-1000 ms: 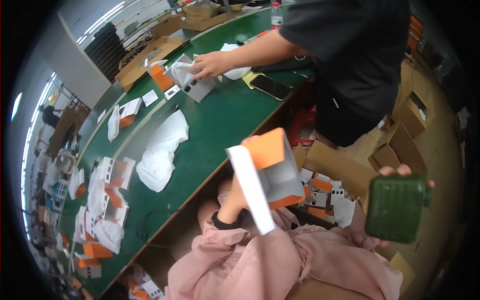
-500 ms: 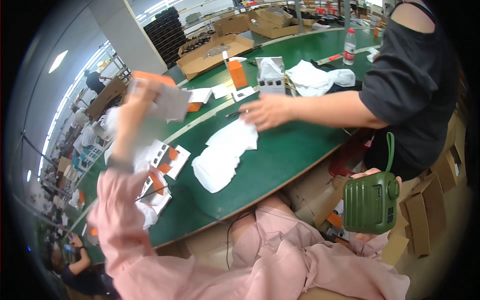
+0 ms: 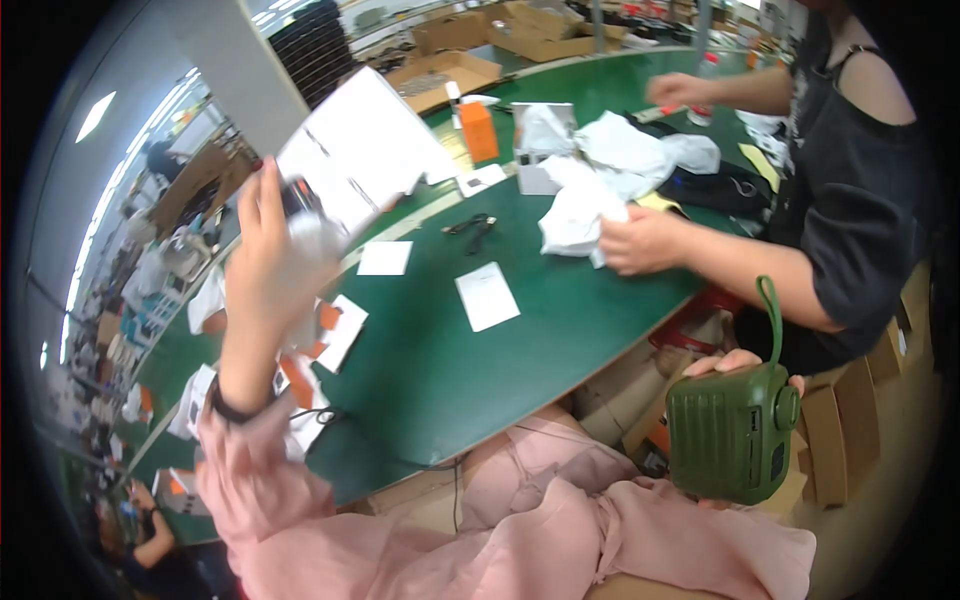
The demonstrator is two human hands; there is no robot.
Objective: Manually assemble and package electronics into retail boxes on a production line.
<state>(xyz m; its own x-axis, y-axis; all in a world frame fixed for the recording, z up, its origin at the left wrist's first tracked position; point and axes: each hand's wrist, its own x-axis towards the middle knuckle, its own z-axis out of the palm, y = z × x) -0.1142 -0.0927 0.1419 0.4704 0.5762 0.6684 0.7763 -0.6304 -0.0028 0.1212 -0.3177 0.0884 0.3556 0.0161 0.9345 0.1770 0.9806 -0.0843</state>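
My left hand [image 3: 262, 265] is raised over the left part of the green table, smeared by motion, its fingers closed on a white carton [image 3: 370, 150] with unfolded flaps. What else may lie in that grip is too blurred to tell. Low at the right, my right hand [image 3: 735, 362] holds a ribbed dark-green portable speaker [image 3: 728, 435] with a side knob and a green strap loop [image 3: 771, 315]; its palm is hidden behind the body. Between my hands a white card [image 3: 488, 297], a smaller white sheet [image 3: 385, 258] and a coiled black cable [image 3: 470, 230] lie on the table.
At the right, a co-worker's hand [image 3: 645, 240] grips a white bag [image 3: 580, 212]. An orange box [image 3: 478, 132], an open white carton [image 3: 540, 178] and a bottle [image 3: 703, 88] stand farther back. Cardboard boxes [image 3: 838, 440] stand on the floor at right.
The carton in my left hand has turned and spread its white side. The white bag has gone from the table's middle to the co-worker's hand. Cards and a cable now show there.
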